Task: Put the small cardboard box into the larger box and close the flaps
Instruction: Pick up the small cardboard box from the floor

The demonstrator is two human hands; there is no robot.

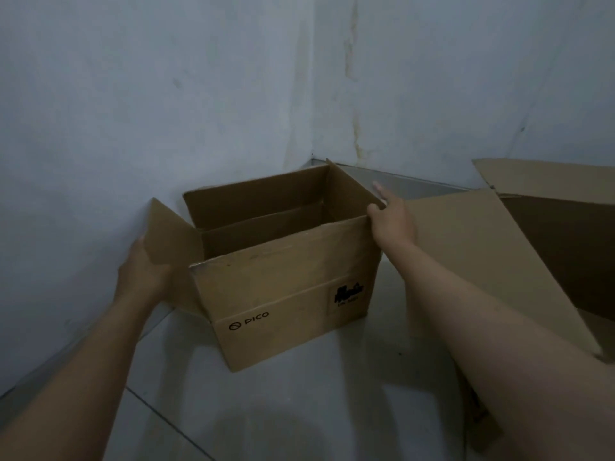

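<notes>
**Q:** Fingers first: how are they placed?

**A:** Fingers of the right hand (392, 216) are laid over the top right corner of the small box (286, 271), with the thumb on the near side and the index finger stretched out along the right flap. The corner is pinched loosely rather than clenched. The left hand (143, 274) is pressed flat and open against the outside of the left flap (169, 247), which is held tilted outward; the fingertips are hidden behind the cardboard, so whether they curl around its edge cannot be told.

**Q:** Where is the small box?

**A:** It is seen on the pale tiled floor (299, 410), close to the corner of two stained walls (133, 94). It is upright, its top flaps are open, and nothing is visible inside. A printed logo is shown on its near face.

**Q:** And the larger box?

**A:** It is found at the right edge, just beside the small one, only partly in view. One broad flap (482, 261) is folded out and down toward the floor, so the opening appears accessible.

**Q:** How much is done?

**A:** Little, judging by position. The small box is merely gripped and has not been lifted. Lifting, placing it inside, and closing the larger box's flaps are all left.
</notes>
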